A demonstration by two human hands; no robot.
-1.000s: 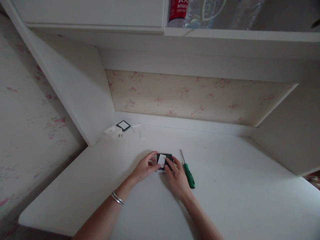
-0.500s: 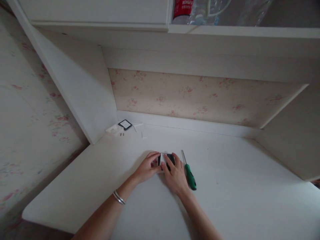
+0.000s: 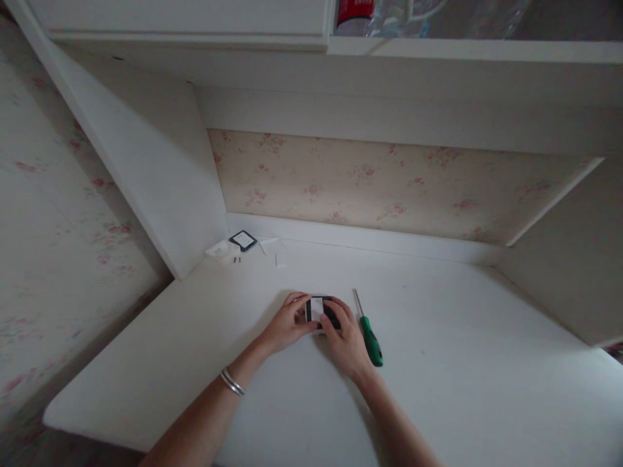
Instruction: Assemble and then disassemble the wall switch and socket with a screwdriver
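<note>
A small black square part with a white centre piece [image 3: 318, 307] lies on the white desk [image 3: 438, 363]. My left hand [image 3: 287, 326] grips its left side with curled fingers. My right hand [image 3: 346, 338] covers its right side, fingers pressed on top. A screwdriver with a green handle [image 3: 370, 337] lies just right of my right hand, tip pointing away from me.
In the far left corner lie a second black-framed square part [image 3: 243, 240], a white plastic piece [image 3: 220, 250], two tiny dark screws [image 3: 236, 260] and small white scraps [image 3: 273, 250]. A shelf above holds a red-labelled bottle [image 3: 354, 13]. A white side panel [image 3: 146, 162] borders the desk's left.
Both hands stay on the black part with small finger shifts; the white centre piece shows more than half a second ago. The camera has moved slightly.
</note>
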